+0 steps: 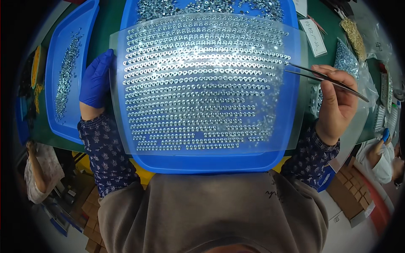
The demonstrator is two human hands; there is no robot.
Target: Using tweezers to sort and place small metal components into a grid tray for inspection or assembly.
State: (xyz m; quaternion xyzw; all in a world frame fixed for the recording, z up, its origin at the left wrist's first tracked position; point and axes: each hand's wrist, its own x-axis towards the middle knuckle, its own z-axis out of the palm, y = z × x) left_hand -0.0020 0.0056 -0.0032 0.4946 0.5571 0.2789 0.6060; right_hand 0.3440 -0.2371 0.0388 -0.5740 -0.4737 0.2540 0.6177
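A clear plastic sheet (118, 95) lies across a blue tray (211, 164) in front of me. Rows of small shiny silver round pieces (190, 63) cover it; the lower rows have gaps, and the pieces at the lower right look loose and blurred. My left hand (96, 80), in a blue glove, is closed on the sheet's left edge, its thumb side against it. Bare, my right hand (337, 101) grips dark metal tweezers (349, 90) between thumb and fingers. Their tips are slightly apart, by the right end of an upper row.
More silver pieces (211, 6) lie in the tray's far part. Another blue tray (76, 122) with a pile of pieces (67, 80) stands left. At right are a white label card (313, 38) and clear bags of small parts (346, 57). Other people (44, 170) sit on both sides.
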